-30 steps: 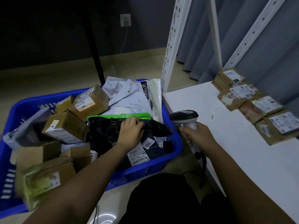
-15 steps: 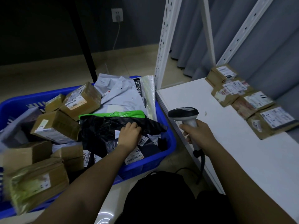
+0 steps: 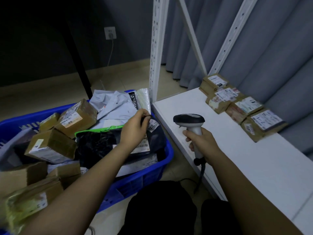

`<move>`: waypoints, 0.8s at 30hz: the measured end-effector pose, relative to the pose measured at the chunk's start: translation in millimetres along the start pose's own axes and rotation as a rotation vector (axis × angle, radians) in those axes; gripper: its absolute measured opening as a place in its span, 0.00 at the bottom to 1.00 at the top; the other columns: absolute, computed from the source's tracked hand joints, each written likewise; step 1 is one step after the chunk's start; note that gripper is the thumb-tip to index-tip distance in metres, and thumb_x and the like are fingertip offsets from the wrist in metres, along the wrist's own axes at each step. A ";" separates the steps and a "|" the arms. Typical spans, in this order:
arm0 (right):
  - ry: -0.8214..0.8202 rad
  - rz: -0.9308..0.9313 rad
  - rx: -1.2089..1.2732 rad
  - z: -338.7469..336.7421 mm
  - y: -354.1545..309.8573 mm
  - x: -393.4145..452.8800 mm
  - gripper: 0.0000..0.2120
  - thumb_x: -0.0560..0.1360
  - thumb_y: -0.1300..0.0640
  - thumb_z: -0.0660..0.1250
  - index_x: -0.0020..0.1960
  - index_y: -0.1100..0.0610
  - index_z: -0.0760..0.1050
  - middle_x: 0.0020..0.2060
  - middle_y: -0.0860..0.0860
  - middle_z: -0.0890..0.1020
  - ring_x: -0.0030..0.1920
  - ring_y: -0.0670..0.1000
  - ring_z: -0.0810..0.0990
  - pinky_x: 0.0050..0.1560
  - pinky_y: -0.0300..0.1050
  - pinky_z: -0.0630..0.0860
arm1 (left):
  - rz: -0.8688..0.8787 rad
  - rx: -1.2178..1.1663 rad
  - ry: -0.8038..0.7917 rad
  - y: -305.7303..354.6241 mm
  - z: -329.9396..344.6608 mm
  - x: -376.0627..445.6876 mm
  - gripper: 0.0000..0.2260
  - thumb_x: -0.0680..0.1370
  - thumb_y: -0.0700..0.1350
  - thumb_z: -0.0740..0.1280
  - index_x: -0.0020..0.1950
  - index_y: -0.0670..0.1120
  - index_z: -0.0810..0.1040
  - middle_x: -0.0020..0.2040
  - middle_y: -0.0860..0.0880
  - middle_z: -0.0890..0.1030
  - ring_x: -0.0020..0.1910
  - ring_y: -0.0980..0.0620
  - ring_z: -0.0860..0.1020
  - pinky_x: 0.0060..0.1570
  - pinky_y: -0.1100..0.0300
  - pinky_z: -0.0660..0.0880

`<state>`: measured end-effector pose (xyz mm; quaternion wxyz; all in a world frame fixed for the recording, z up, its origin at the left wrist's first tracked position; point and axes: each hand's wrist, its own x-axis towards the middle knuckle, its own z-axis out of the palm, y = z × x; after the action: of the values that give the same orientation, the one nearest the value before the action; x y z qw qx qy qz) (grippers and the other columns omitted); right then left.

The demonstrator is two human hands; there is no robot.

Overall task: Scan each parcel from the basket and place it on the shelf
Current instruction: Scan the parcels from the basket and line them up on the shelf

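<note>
Black plastic mailer bag with white labels (image 3: 101, 146), crumpled atop my blue plastic basket (image 3: 149, 173) of brown boxes; four taped cardboard parcels (image 3: 243, 106) rowed on white shelf (image 3: 254, 167).

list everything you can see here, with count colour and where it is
basket: one, blue, on the floor at left
black mailer bag: one, black with a green edge, in the basket
cardboard boxes: several, brown, in the basket's left part
grey mailer bags: a few, pale grey, at the basket's far side
shelf: one, white, at right
shelved parcels: about four, brown with white labels, along the shelf's back edge
scanner: one, black and grey, above the shelf's front edge
wall socket: one, white, back wall
left hand: pinches the black mailer bag's corner
right hand: grips the scanner's handle
</note>
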<state>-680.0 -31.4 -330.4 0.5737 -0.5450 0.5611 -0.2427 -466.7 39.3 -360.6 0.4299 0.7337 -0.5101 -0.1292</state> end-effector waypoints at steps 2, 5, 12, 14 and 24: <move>0.061 -0.022 0.104 -4.7 -4.2 -3.5 0.11 0.73 0.57 0.73 0.52 0.59 0.75 0.38 0.53 0.80 0.29 0.49 0.74 0.31 0.41 0.74 | 0.058 -0.039 0.019 28.1 -3.9 10.9 0.02 0.80 0.46 0.62 0.48 0.51 0.72 0.40 0.55 0.79 0.42 0.49 0.78 0.41 0.52 0.74; 0.126 -0.094 0.265 -18.2 -13.6 -8.1 0.16 0.71 0.59 0.75 0.56 0.58 0.76 0.47 0.50 0.83 0.32 0.48 0.76 0.35 0.43 0.76 | 0.167 -0.115 -0.004 71.6 -3.1 25.9 0.02 0.80 0.48 0.62 0.48 0.53 0.72 0.42 0.54 0.80 0.44 0.50 0.79 0.44 0.49 0.76; 0.129 -0.274 0.474 -64.2 -36.3 -34.9 0.16 0.67 0.53 0.76 0.53 0.55 0.79 0.45 0.52 0.85 0.46 0.54 0.83 0.45 0.50 0.81 | 0.270 -0.153 -0.082 163.3 27.0 44.7 0.03 0.78 0.48 0.65 0.49 0.51 0.77 0.44 0.57 0.82 0.46 0.54 0.80 0.47 0.50 0.77; 0.160 -0.305 0.471 -80.4 -39.2 -44.5 0.18 0.63 0.52 0.77 0.51 0.55 0.80 0.44 0.50 0.86 0.44 0.50 0.84 0.41 0.45 0.80 | 0.256 -0.144 -0.099 175.5 38.5 45.9 0.03 0.78 0.49 0.66 0.50 0.52 0.76 0.45 0.57 0.82 0.47 0.54 0.80 0.47 0.50 0.77; 0.366 -0.217 0.381 -130.2 -24.0 -54.2 0.05 0.70 0.67 0.74 0.40 0.60 0.79 0.34 0.49 0.84 0.33 0.46 0.83 0.33 0.39 0.79 | 0.120 -0.241 -0.159 160.0 71.4 28.0 0.12 0.74 0.55 0.70 0.55 0.53 0.76 0.49 0.54 0.82 0.51 0.54 0.79 0.56 0.49 0.76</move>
<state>-804.0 -36.0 -259.2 0.5256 -0.4313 0.5380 -0.4983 -601.1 -38.0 -274.2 0.4799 0.6327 -0.5661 -0.2213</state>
